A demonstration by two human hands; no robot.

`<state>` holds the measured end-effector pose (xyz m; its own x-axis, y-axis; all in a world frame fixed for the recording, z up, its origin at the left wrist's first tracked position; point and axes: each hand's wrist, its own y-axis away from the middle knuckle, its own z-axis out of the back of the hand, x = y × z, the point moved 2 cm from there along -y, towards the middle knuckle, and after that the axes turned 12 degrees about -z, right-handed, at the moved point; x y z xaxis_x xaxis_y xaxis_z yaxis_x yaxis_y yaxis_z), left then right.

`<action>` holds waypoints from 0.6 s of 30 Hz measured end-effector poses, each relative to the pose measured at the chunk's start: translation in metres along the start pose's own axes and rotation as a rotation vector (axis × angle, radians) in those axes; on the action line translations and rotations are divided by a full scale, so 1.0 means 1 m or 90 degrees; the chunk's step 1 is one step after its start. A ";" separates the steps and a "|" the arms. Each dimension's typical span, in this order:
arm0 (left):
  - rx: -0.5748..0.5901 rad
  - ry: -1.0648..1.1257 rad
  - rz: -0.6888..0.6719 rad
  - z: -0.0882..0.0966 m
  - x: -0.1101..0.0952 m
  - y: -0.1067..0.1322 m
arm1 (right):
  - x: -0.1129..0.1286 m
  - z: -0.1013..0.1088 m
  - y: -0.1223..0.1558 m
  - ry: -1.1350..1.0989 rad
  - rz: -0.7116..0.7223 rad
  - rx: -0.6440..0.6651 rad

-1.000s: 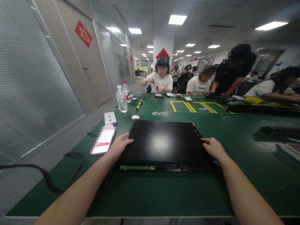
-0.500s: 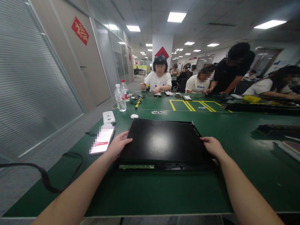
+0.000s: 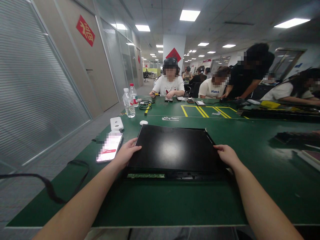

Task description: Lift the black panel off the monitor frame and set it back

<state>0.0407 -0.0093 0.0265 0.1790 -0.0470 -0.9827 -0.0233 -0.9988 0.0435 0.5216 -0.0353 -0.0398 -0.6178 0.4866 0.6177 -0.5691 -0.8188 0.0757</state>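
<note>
Pinching black panel point(image 3: 172, 148) edges: L hand point(image 3: 127, 152) at 9 o'clk, R hand point(image 3: 227, 155) at 3; long axis 9–3, neither nearer.

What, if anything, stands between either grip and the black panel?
Nothing visible: the left grip holds the black panel by its left edge, the right grip by its right edge.

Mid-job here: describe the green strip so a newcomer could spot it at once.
On the green table, find the big black panel between the left hand and the right hand. Just off its near edge, left of centre, lies a narrow strip. Its mottled pale green sets it apart from the dark frame beside it.
</note>
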 end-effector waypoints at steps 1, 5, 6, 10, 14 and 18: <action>0.007 0.007 -0.002 0.002 0.001 -0.001 | 0.000 0.000 0.000 0.002 0.001 -0.001; 0.022 0.029 -0.021 0.006 0.003 -0.004 | 0.000 0.000 0.002 0.017 -0.016 0.008; 0.019 0.028 -0.030 0.007 0.003 -0.005 | 0.000 0.000 0.003 0.023 -0.020 0.010; 0.018 -0.027 -0.085 0.013 0.004 -0.010 | 0.003 0.002 0.003 0.038 -0.019 0.002; 0.012 -0.185 -0.154 0.026 0.014 -0.022 | 0.003 0.002 0.002 0.031 -0.014 -0.005; -0.001 -0.354 -0.216 0.035 0.023 -0.031 | -0.001 0.000 0.000 0.008 -0.006 0.015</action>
<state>0.0110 0.0210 -0.0033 -0.3603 0.2856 -0.8881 -0.0534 -0.9567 -0.2860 0.5219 -0.0357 -0.0401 -0.6190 0.4981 0.6073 -0.5619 -0.8211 0.1007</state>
